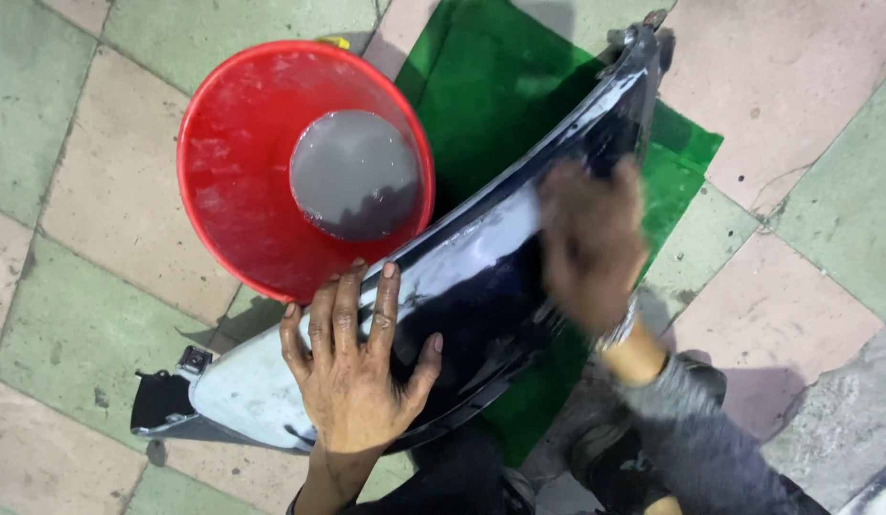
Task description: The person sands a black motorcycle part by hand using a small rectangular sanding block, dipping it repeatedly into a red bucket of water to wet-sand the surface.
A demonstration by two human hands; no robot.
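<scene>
A long, curved, glossy dark blue body panel (481, 257) lies diagonally across a green mat (491, 86) on the tiled floor. My left hand (352, 367) presses flat on the panel's lower part, fingers spread. Blurred by motion, my right hand (591, 243) rests on the panel's upper middle; whether it holds anything I cannot see. A bracelet circles that wrist, above a grey sleeve. The panel's lower left end looks pale and dull, with a black bracket (166, 396).
A red plastic basin (233, 162) with murky grey water (355, 174) stands just left of the panel, touching its edge. Pink and green floor tiles (90, 219) surround everything. My shoe (605, 448) shows at the bottom.
</scene>
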